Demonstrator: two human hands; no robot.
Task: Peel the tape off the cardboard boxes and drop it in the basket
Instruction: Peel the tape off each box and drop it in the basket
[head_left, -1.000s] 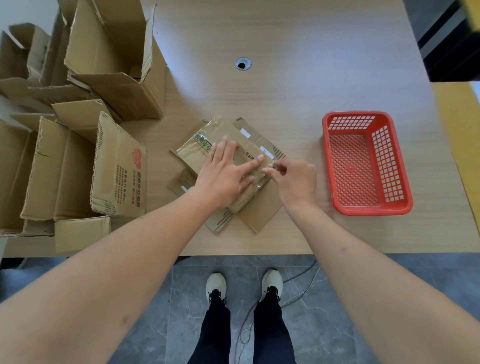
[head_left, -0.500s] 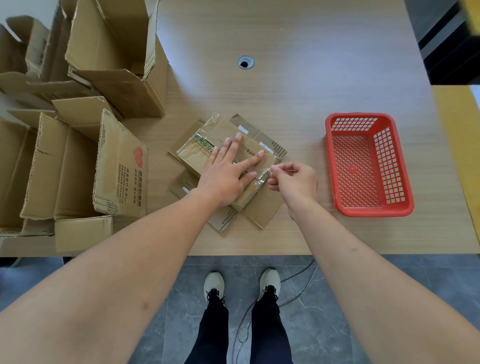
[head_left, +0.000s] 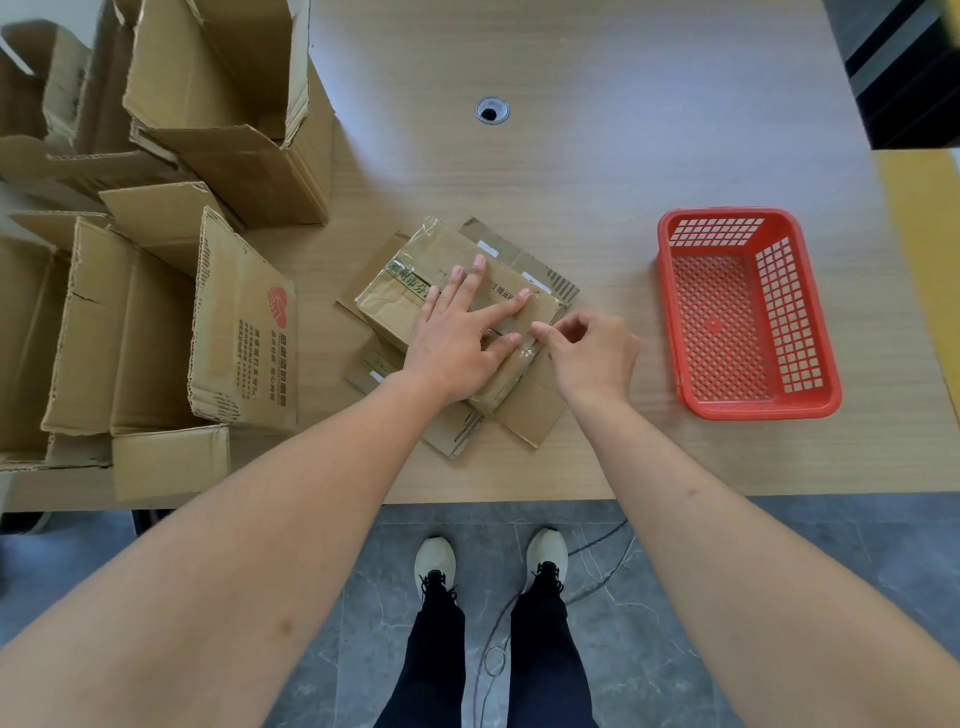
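Observation:
A flattened cardboard box with clear tape lies on other flat cardboard in the middle of the table. My left hand presses flat on it with straight, spread fingers. My right hand sits at the box's right edge, thumb and forefinger pinching a clear tape strip that runs along that edge. The red plastic basket stands to the right with nothing visible inside.
Several open and flattened cardboard boxes crowd the table's left side. A round cable hole sits in the wooden table at the back. The table's front edge is near my body; my feet stand on grey floor below.
My right hand has shifted slightly down and left along the box's right edge, closing its fingertips on the tape. My left hand stays pressed on the box.

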